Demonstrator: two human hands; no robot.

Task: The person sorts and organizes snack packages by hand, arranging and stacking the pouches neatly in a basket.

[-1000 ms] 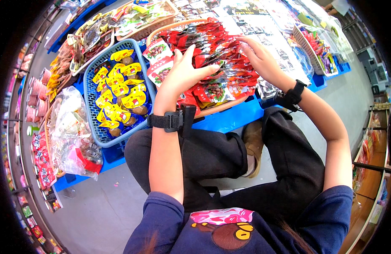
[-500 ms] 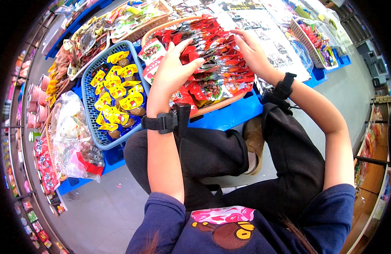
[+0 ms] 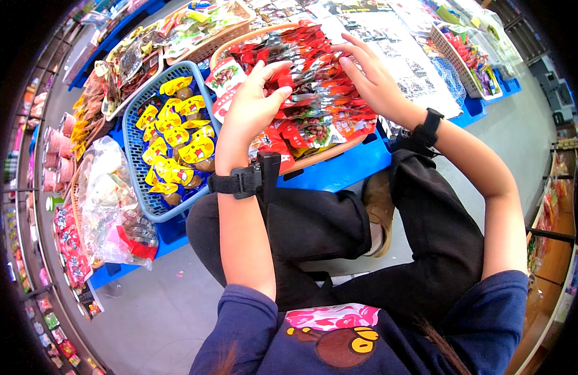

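Rows of red snack packets (image 3: 317, 103) stand packed on edge in a tan basket (image 3: 329, 153) in front of me. At the left side of the rows is my left hand (image 3: 254, 103), thumb and fingers apart, its fingertips at the packets' edges. My right hand (image 3: 378, 84) rests against the right side of the rows, fingers spread and thumb apart. Neither hand has a packet lifted out. Black straps with small devices circle both wrists. Close by my left hand, a blue basket (image 3: 136, 169) holds several yellow-and-blue packets (image 3: 176, 134).
The baskets stand on a blue platform (image 3: 336, 175). A clear plastic bag (image 3: 114, 206) lies at the left, with pink tubs (image 3: 56, 156) beyond. Other snacks fill a basket (image 3: 467, 69) at the far right. Stocked shelves (image 3: 555, 212) line both sides; my crossed legs (image 3: 420, 231) are below.
My right hand has shifted slightly left and up along the red packets. The fingers of my left hand have moved slightly over the packets' left edge. The view has shifted a little.
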